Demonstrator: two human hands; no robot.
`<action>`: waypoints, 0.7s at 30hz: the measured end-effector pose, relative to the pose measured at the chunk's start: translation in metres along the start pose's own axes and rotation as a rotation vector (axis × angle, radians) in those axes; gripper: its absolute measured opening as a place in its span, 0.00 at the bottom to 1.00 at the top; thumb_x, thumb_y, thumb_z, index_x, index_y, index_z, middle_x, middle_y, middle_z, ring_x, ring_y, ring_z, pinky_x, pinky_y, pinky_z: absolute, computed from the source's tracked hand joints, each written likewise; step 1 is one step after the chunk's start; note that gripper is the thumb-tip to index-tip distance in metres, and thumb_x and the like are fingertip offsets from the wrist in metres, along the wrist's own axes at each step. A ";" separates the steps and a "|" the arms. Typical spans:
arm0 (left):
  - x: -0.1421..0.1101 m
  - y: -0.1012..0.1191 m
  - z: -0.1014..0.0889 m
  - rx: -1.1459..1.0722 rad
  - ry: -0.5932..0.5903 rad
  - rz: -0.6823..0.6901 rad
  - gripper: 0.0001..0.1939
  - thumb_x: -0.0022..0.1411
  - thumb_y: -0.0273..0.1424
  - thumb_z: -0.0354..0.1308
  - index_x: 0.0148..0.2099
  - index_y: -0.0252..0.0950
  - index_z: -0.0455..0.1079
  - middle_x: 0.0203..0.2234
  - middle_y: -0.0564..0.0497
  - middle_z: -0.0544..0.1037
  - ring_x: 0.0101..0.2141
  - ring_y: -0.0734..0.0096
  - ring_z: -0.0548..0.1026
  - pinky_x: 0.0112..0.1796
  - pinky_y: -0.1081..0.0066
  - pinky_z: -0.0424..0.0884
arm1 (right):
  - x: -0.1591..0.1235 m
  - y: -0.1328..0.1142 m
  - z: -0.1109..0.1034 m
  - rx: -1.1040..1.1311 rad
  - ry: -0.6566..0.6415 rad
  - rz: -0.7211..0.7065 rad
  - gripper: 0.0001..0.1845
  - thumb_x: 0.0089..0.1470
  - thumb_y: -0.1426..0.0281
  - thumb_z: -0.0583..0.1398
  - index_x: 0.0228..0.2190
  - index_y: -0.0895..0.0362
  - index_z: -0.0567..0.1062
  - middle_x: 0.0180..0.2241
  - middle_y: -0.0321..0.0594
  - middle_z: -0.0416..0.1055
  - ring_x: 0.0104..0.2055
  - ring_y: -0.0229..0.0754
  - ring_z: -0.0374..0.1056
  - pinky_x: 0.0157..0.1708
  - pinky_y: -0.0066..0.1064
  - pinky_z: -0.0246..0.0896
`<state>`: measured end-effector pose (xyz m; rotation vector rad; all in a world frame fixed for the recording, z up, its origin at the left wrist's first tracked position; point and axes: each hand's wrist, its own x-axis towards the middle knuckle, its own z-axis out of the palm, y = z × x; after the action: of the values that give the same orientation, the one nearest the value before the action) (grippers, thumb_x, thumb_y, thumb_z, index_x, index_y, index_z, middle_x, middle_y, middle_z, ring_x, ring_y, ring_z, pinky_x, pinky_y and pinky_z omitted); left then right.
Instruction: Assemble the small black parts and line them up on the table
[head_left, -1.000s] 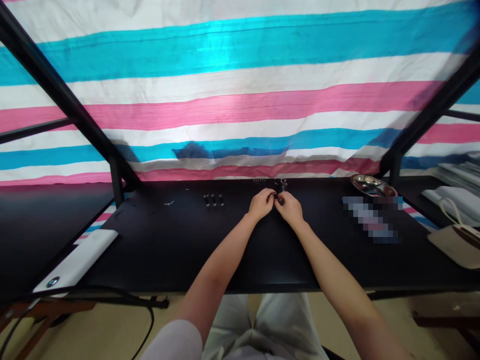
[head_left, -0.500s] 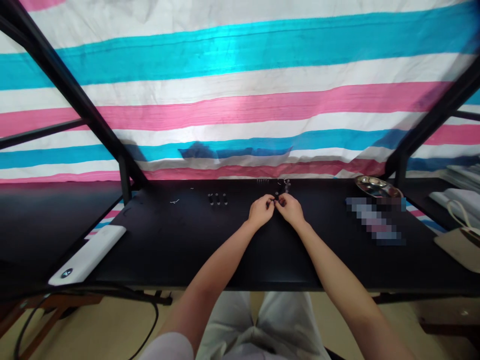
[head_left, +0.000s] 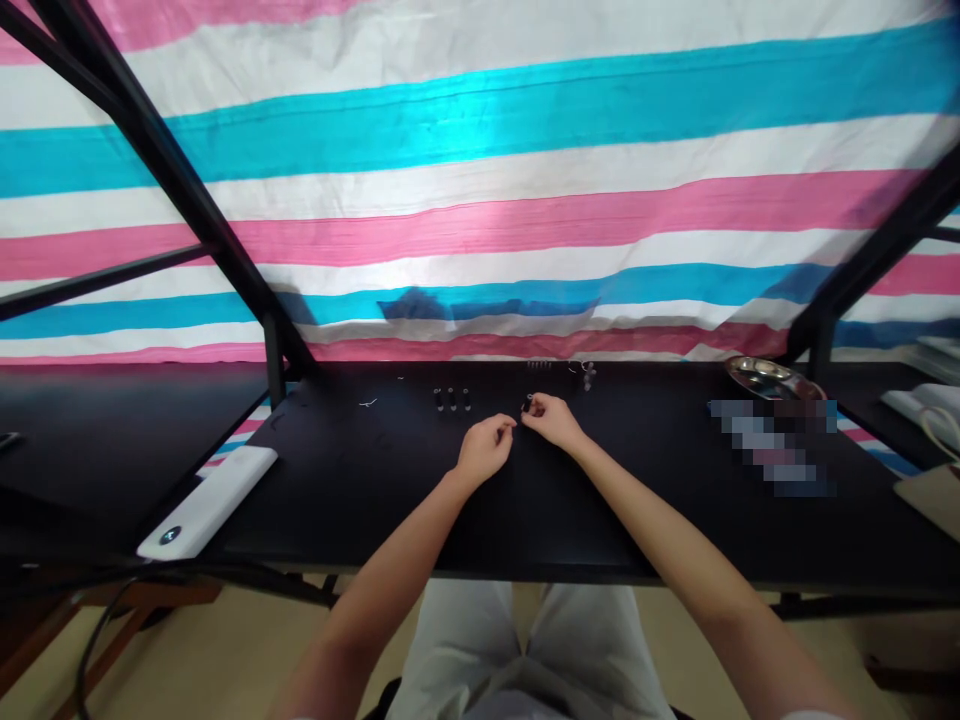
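Observation:
Both my hands are out over a black table (head_left: 420,500). My right hand (head_left: 551,421) pinches a tiny dark part (head_left: 526,406) at its fingertips. My left hand (head_left: 484,450) is curled closed just to the left and nearer to me; whether anything is in it I cannot see. Three small dark upright parts (head_left: 452,399) stand in a row left of the hands. More tiny parts (head_left: 538,365) and a small cluster (head_left: 587,374) lie at the table's far edge.
A metal dish (head_left: 769,377) sits at the far right beside a blurred patch. A white flat device (head_left: 210,500) lies at the table's left edge. Black frame posts (head_left: 274,360) rise on both sides before a striped cloth. A cable hangs below left.
My hands, joined around the small part before, have separated. The left hand drew back toward me and left; the right hand shifted left with the part. The view drifted left.

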<state>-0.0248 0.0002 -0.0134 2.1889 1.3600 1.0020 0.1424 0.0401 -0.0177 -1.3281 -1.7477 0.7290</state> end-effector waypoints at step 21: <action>0.008 -0.006 -0.012 -0.104 0.353 -0.254 0.11 0.58 0.35 0.51 0.43 0.37 0.64 0.20 0.56 0.71 0.22 0.77 0.68 0.27 0.77 0.62 | 0.033 -0.023 0.042 -0.047 -0.193 -0.184 0.06 0.42 0.71 0.57 0.20 0.57 0.63 0.19 0.30 0.62 0.21 0.31 0.55 0.23 0.23 0.49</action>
<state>-0.0344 0.0096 -0.0061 1.7640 1.6463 1.3676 0.0912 0.0662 -0.0115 -1.1393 -2.0219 0.7354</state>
